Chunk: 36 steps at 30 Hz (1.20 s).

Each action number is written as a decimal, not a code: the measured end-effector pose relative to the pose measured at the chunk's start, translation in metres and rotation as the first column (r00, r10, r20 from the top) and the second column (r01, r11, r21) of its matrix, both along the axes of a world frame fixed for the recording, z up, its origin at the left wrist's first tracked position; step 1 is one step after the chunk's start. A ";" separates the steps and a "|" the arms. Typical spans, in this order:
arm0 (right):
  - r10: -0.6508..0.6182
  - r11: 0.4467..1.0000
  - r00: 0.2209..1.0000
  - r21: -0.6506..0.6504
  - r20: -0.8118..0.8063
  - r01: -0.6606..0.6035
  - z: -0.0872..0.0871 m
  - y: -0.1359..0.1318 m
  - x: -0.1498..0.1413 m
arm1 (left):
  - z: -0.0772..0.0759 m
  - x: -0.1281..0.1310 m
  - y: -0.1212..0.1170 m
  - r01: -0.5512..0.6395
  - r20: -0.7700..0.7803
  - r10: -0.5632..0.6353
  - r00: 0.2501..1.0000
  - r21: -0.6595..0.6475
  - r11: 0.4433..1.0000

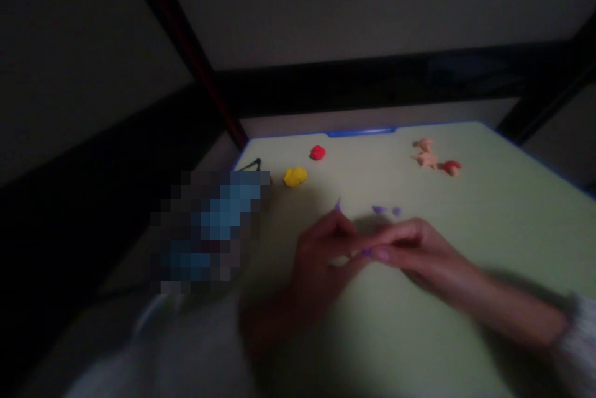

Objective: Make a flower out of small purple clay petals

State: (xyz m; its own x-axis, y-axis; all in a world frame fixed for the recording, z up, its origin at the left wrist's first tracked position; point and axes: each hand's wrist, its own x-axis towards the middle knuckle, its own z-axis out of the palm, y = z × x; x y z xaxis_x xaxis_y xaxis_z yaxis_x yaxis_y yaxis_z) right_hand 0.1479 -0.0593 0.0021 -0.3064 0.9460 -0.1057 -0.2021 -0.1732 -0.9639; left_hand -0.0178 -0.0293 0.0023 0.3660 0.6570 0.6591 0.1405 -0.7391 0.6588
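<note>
My left hand (321, 261) and my right hand (421, 249) meet at the fingertips over the table. Between their pinched fingers shows a small bit of purple modelling clay (367, 253); the fingers cover most of it. A thin pointed purple piece (338, 204) sticks up just behind the knuckles of my left hand; whether the hand holds it I cannot tell. Just beyond the fingers lie a flat purple piece (379, 209) and a smaller purple piece (397, 211).
On the pale table (488, 224) lie a yellow clay lump (295, 177) and a red clay lump (318, 153). Farther right are a peach-coloured clay figure (426, 157) and a red-and-peach lump (451, 167). A pixelated blue object (223, 212) borders the left side.
</note>
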 end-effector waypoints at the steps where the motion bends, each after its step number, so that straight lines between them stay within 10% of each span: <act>1: -0.006 1.000 1.000 0.004 -0.008 0.006 0.001 0.000 0.000 | 0.000 0.001 0.000 0.007 0.009 -0.007 1.000 -0.030 1.000; 14: -0.124 0.988 0.992 0.091 0.022 0.121 0.005 0.002 0.002 | 0.001 0.004 0.003 0.102 0.131 -0.066 0.989 -0.300 0.948; 24: -0.234 0.969 0.971 0.101 0.052 0.228 0.005 0.003 0.002 | 0.000 0.004 0.000 0.152 0.247 0.018 0.969 -0.650 0.744; 30: -0.384 0.746 0.899 0.644 0.210 0.169 0.014 0.001 0.008 | 0.006 0.008 -0.006 0.253 0.337 0.053 0.940 -0.792 0.556; 36: -0.428 0.589 0.833 0.807 0.351 -0.038 0.014 -0.002 0.011 | 0.004 0.011 -0.011 0.372 0.433 0.057 0.900 -0.828 0.420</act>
